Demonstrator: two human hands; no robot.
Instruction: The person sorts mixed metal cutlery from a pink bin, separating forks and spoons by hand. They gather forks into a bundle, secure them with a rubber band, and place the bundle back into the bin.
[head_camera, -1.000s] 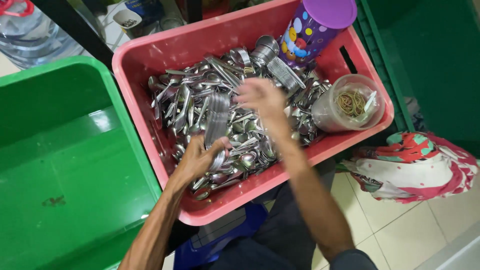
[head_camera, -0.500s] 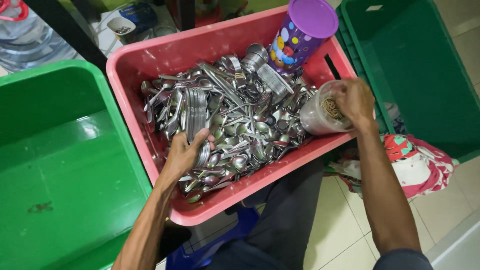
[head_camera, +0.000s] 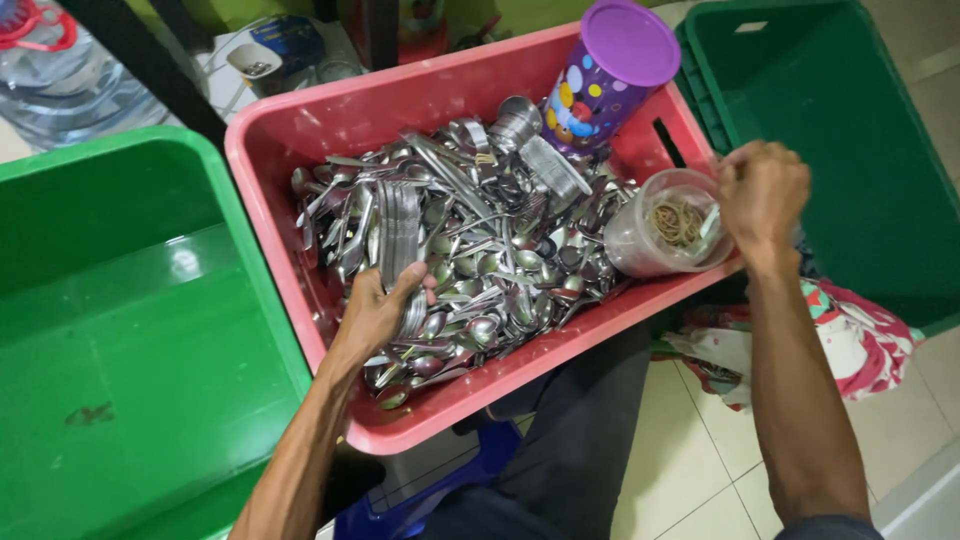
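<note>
A pink plastic bin holds a heap of steel spoons. My left hand grips the lower end of a neat stack of spoons lying on the heap at the bin's left side. My right hand hovers at the bin's right edge, fingers curled shut, touching the rim of a clear plastic jar. That jar lies tilted in the bin's right corner with rubber bands inside. I cannot see anything between the right fingers.
A purple-lidded dotted canister stands in the pink bin's far right corner. A bright green bin sits left, a dark green crate right. A patterned cloth lies on the tiled floor, and a water bottle is top left.
My right hand went from the middle of the spoon heap to the jar of rubber bands, then drew back to its rim. My left hand stayed on the spoon stack.
</note>
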